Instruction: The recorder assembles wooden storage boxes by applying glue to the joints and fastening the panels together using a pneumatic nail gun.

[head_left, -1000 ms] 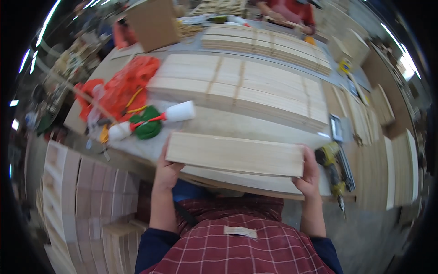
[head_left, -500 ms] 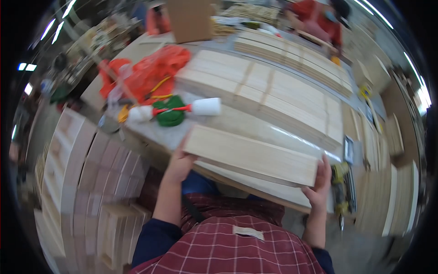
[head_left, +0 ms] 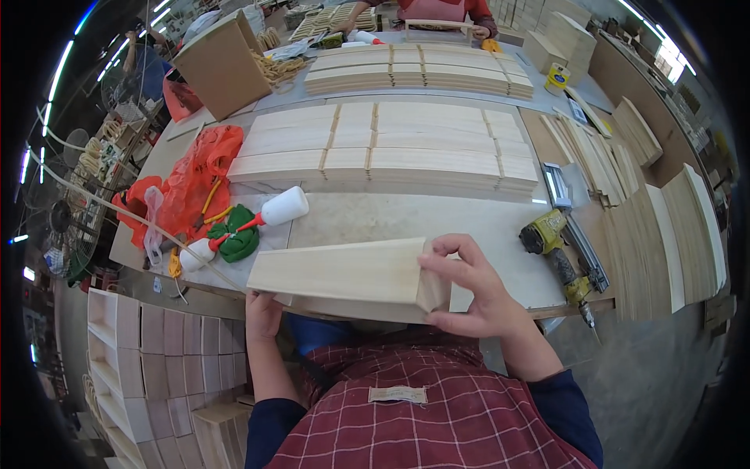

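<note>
In front of me, at the near edge of the table, is a long light-wood box (head_left: pixel 340 270), its pale long side turned up and its right end tilted toward me. My left hand (head_left: pixel 264 314) grips the box's left end, with the fingers partly hidden beneath it. At the other end, my right hand (head_left: pixel 475 288) clasps the corner, fingers on the upper edge and thumb lower on the end piece. Beyond the box lie stacked pale boards (head_left: pixel 430 129) in several bundles. Two white glue bottles with red nozzles rest by a green cloth (head_left: pixel 238 234), the nearer bottle (head_left: pixel 285 205) pointing toward it.
A yellow-green nail gun (head_left: pixel 558 246) lies at the table's right, near more boards (head_left: pixel 648 250). Orange-red plastic bags (head_left: pixel 199 172) and a cardboard box (head_left: pixel 223 66) are on the left. Stacked wooden boxes (head_left: pixel 168 352) stand on the floor. A co-worker (head_left: pixel 445 11) is across the table.
The wooden box has moved left and been turned, its right end now angled toward me. My right hand has shifted left with it. The view has swung to the right.
</note>
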A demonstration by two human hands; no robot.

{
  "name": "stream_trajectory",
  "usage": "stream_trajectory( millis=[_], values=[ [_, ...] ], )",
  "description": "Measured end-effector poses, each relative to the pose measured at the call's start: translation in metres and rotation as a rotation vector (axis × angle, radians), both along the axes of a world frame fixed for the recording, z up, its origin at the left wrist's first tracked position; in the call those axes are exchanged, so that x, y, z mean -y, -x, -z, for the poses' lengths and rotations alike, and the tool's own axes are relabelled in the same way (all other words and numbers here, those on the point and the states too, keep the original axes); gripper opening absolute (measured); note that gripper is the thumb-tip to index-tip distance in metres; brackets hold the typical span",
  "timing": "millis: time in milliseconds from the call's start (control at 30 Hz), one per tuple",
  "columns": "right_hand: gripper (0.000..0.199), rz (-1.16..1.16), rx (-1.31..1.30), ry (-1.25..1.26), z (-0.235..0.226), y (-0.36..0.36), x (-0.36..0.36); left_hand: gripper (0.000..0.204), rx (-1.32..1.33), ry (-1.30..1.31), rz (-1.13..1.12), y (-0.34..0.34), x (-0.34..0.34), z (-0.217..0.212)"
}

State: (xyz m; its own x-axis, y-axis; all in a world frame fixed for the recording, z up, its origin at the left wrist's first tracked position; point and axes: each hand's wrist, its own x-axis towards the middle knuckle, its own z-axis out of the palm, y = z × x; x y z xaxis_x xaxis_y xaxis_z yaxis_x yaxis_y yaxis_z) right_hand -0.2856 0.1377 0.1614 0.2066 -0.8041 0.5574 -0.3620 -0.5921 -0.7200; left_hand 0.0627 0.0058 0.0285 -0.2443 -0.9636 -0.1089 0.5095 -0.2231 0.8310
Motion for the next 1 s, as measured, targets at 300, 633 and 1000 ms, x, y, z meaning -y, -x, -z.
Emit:
stream_trajectory(
  millis=[300,633,1000],
  values=[
    [0.059,0.021,0.085,-0.191,0.007,0.004,0.000,0.067,0.241,0.091,0.008,0.012,-0.011,-0.042],
    [0.047,0.263,0.651,-0.769,0.082,0.055,0.020,0.051,0.424,0.041,0.338,0.008,0.000,-0.059],
    [0.034,0.552,0.319,-0.715,0.133,0.058,0.026,0.037,0.573,-0.029,0.024,0.035,-0.001,-0.004]
  ],
)
